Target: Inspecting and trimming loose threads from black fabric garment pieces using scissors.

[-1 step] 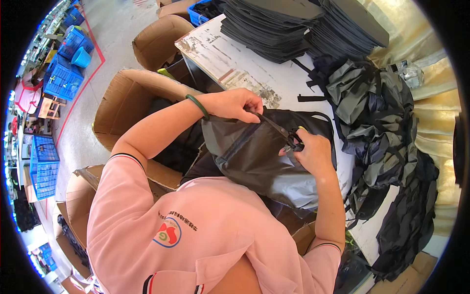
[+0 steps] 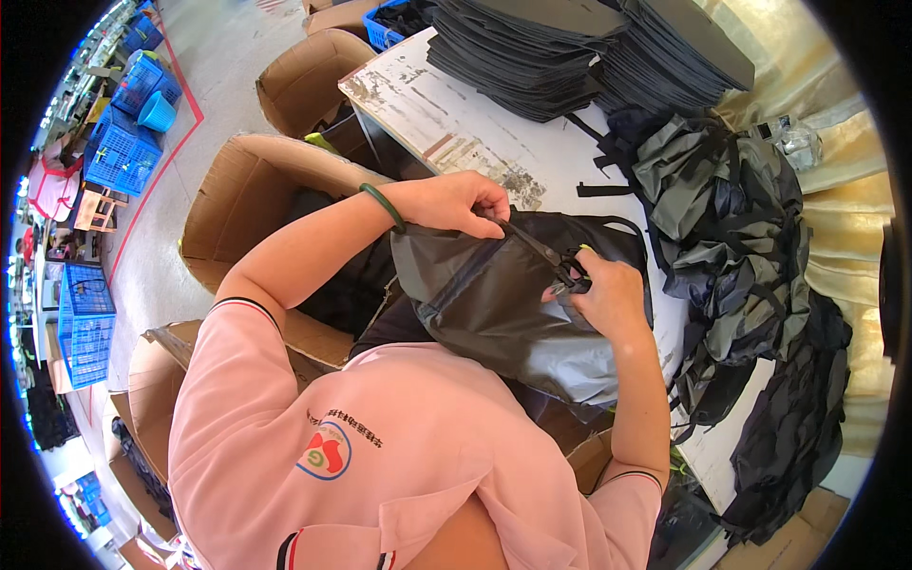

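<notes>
A dark grey and black fabric bag (image 2: 489, 309) lies across my lap against the table edge, its shiny side catching the light. My left hand (image 2: 465, 203), with a green bangle at the wrist, pinches the bag's upper edge beside a dark seam strip. In my right hand (image 2: 608, 293) is a pair of scissors (image 2: 539, 247), fingers through the black handles. Its blades point up and left toward my left fingertips, close to the bag's edge. Whether the blades touch the fabric or a thread there, I cannot tell.
On the white worn table (image 2: 408, 90) are stacks of black flat panels (image 2: 518, 57) and a heap of grey-black bags (image 2: 722, 218), spilling off the right side. Open cardboard boxes (image 2: 237, 195) stand at my left. Blue crates (image 2: 123, 150) line the floor further left. A gold curtain (image 2: 836, 180) hangs at right.
</notes>
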Demonstrator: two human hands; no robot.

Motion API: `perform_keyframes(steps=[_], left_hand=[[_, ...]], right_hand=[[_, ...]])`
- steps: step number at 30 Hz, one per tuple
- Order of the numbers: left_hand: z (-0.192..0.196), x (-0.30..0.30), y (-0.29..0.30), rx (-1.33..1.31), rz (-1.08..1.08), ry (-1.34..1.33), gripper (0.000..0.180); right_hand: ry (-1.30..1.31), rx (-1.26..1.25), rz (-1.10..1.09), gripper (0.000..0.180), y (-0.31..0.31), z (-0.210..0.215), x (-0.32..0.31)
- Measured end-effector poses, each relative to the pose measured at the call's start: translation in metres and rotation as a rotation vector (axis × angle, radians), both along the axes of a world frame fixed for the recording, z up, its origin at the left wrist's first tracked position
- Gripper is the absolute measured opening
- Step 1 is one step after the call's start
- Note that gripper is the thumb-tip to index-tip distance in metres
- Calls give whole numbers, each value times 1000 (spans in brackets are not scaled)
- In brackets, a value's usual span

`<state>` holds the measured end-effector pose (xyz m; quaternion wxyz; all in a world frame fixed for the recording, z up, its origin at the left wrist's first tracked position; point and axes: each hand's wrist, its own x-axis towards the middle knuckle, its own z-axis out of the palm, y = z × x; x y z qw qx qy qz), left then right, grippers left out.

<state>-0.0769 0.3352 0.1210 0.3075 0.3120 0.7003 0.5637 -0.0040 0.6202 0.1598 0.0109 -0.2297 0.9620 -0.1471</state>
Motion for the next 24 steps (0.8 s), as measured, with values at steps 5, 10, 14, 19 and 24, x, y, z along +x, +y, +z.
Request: perform_keyframes(steps=[5, 10, 14, 19, 24], left_hand=[[6, 2, 2, 4, -18, 42, 17], [19, 9, 3, -66, -10, 87, 34], [25, 14, 4, -76, -23, 98, 36], [24, 15, 5, -71, -15, 66, 36], [24, 15, 3, -60, -37, 107, 37]], right_hand=[[-88, -58, -40, 44, 4, 8, 1], [-225, -14, -7, 51, 0, 17, 0], [-239, 15, 2, 50, -5, 20, -1], [-240, -72, 65, 49, -8, 16, -2], [-189, 15, 44, 37, -7, 12, 0]])
